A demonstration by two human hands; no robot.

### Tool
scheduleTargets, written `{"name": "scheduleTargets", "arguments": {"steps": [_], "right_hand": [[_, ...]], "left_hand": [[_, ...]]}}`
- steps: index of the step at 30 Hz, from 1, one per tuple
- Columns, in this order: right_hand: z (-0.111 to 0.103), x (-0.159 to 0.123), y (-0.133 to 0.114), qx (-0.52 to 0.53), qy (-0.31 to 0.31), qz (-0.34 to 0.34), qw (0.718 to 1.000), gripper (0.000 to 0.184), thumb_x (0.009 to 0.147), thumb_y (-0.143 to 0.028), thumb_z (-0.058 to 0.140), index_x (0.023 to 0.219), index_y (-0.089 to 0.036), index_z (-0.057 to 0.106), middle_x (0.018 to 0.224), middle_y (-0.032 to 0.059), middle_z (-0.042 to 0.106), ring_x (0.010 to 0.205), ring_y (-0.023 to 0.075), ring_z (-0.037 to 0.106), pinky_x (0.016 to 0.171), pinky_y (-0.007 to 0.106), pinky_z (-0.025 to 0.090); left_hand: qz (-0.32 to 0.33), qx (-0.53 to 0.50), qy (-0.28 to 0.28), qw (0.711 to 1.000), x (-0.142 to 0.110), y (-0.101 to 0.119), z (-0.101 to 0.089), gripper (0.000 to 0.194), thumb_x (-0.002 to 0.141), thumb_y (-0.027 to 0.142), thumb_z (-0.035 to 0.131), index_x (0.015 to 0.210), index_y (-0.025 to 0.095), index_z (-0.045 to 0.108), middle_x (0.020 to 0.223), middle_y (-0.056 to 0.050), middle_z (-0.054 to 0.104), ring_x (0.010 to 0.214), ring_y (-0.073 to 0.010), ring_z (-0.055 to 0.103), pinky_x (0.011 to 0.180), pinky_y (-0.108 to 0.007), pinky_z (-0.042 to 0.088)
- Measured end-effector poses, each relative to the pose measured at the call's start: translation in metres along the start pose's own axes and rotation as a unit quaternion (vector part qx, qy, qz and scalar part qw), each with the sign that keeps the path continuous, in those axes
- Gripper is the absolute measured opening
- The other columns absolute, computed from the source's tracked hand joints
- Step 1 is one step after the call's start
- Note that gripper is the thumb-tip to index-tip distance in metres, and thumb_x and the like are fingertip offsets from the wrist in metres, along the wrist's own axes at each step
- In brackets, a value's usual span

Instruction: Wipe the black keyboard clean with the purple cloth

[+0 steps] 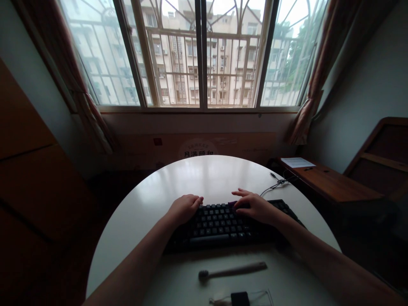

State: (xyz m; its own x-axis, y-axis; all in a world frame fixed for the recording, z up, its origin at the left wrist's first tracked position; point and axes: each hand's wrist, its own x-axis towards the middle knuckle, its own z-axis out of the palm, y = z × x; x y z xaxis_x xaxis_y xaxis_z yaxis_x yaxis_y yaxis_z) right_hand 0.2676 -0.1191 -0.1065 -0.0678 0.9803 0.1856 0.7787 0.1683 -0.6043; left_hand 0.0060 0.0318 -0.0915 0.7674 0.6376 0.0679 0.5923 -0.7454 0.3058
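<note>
A black keyboard point(216, 223) lies on the round white table, its cable leading off at the back right. My left hand point(186, 208) is closed at the keyboard's far left corner, the fingers curled on its edge and partly hidden. Over the right part of the keys is my right hand point(255, 207), with one finger stretched out to the left. A small dark purple thing point(232, 205) sits between its lower fingers at the top key row; its kind cannot be made out. In front of the keyboard lies a toothbrush point(232, 271), bristle head to the left.
At the near edge of the white table point(127, 238) lies a thin wire-like tool with a black block point(239, 298). The cable point(277, 182) is bunched near the right edge. A wooden side table point(334, 182) with a paper point(297, 162) stands to the right, below the window.
</note>
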Motion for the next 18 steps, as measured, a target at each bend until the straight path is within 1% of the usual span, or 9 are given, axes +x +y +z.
{"name": "scheduleTargets", "arguments": {"steps": [4,8,14,16,18], "right_hand": [[0.005,0.002,-0.005,-0.001,0.024,0.012,1.000,0.016,0.080,-0.032,0.067,0.089,-0.023,0.076,0.136,0.0049,0.055,0.138,0.0274,0.035,0.114,0.046,0.027],[0.004,0.003,-0.007,-0.005,0.033,0.015,0.999,0.013,0.078,-0.031,0.068,0.083,-0.023,0.077,0.131,0.0048,0.059,0.135,0.0278,0.039,0.112,0.046,0.030],[-0.010,-0.003,-0.003,-0.067,0.034,0.018,0.997,0.012,0.078,-0.031,0.067,0.080,-0.024,0.076,0.130,0.0035,0.059,0.134,0.0285,0.039,0.111,0.046,0.030],[-0.017,-0.005,0.000,-0.051,0.044,0.014,0.998,0.013,0.079,-0.033,0.066,0.078,-0.022,0.074,0.129,0.0041,0.060,0.132,0.0282,0.042,0.111,0.045,0.030],[-0.026,-0.006,0.004,0.006,0.073,0.016,0.997,0.018,0.080,-0.036,0.064,0.081,-0.020,0.072,0.120,0.0063,0.064,0.122,0.0266,0.052,0.107,0.043,0.036]], "left_hand": [[-0.001,-0.003,0.002,1.000,0.000,0.000,0.000,0.049,0.094,0.044,0.028,0.092,0.023,0.072,0.101,-0.007,0.071,0.095,-0.0249,0.062,0.078,-0.032,0.045],[-0.011,-0.008,-0.003,1.000,0.000,0.001,-0.001,0.049,0.094,0.044,0.028,0.095,0.022,0.072,0.104,-0.007,0.071,0.098,-0.0249,0.062,0.081,-0.032,0.045],[-0.015,-0.007,-0.004,1.000,-0.001,0.001,-0.003,0.049,0.094,0.044,0.028,0.097,0.022,0.072,0.105,-0.007,0.071,0.100,-0.0257,0.062,0.081,-0.033,0.045],[-0.011,-0.008,-0.004,1.000,0.000,0.000,-0.002,0.049,0.094,0.043,0.028,0.097,0.022,0.072,0.105,-0.007,0.071,0.099,-0.0255,0.062,0.082,-0.033,0.045],[-0.006,-0.009,-0.003,1.000,0.001,0.000,-0.002,0.049,0.094,0.044,0.028,0.097,0.022,0.072,0.105,-0.007,0.071,0.098,-0.0254,0.062,0.082,-0.033,0.045]]}}
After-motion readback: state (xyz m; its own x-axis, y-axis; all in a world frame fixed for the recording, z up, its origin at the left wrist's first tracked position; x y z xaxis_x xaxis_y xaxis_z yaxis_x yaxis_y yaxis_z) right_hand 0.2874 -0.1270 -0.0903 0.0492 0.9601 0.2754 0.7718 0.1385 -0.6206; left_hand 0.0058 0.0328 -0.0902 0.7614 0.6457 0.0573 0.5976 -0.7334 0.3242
